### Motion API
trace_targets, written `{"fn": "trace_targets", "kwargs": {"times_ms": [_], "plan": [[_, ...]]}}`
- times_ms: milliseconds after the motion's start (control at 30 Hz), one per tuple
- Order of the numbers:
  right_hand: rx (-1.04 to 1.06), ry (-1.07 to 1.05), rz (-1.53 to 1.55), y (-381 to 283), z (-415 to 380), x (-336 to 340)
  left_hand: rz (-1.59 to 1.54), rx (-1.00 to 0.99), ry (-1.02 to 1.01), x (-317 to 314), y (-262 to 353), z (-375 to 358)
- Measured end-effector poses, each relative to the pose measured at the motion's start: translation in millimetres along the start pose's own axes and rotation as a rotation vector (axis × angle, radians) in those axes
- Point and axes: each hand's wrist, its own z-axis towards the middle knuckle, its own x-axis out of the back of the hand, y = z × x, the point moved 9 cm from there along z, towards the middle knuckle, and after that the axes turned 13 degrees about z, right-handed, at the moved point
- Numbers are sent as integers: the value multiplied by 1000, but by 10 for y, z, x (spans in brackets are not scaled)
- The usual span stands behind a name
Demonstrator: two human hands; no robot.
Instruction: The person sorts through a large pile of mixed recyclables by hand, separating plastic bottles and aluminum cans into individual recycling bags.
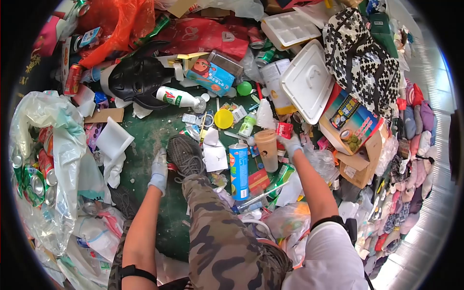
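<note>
My left hand (pixel 159 168), in a pale work glove, is low over the dark green floor beside my grey shoe (pixel 185 155). Its fingers point forward, stretched out, with nothing visible in them. My right hand (pixel 291 146), also gloved, has its fingers closed at the lower edge of a small red packet (pixel 284 129). Just left of that hand stands a brown-tinted plastic cup (pixel 267 149). A tall blue can (pixel 239 170) is further left, close to my leg. Around them lie a white paper piece (pixel 214 153), a yellow round lid (pixel 223 119) and a small green-labelled bottle (pixel 247 124).
Mixed refuse surrounds me: a black mask (pixel 133 82), a white bottle (pixel 176 96), a blue box (pixel 211 77) and a white plastic lid (pixel 309 81). A clear bag of cans (pixel 53 125) sits at left, a cardboard box (pixel 362 162) at right. Bundled textiles (pixel 411 193) line the right wall.
</note>
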Motion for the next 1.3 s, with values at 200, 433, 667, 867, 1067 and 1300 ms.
{"fn": "trace_targets", "kwargs": {"times_ms": [200, 433, 667, 867, 1067, 1300], "plan": [[-18, 319, -176, 333, 12, 189, -302, -106, -322, -58, 254, -52], [266, 106, 240, -235, -516, -290, 333, -194, -346, 87, 614, 48], [293, 60, -290, -535, -442, -330, 533, -96, -172, 153, 520, 146], [275, 239, 39, 59, -657, 925, 453, -377, 80, 1295, 1028, -18], [-183, 917, -388, 1226, -1257, 2849, 347, -357, 442, 3398, 1383, -719], [340, 139, -85, 564, -1568, 1357, 129, -223, 930, 5575, 1225, -1219]]}}
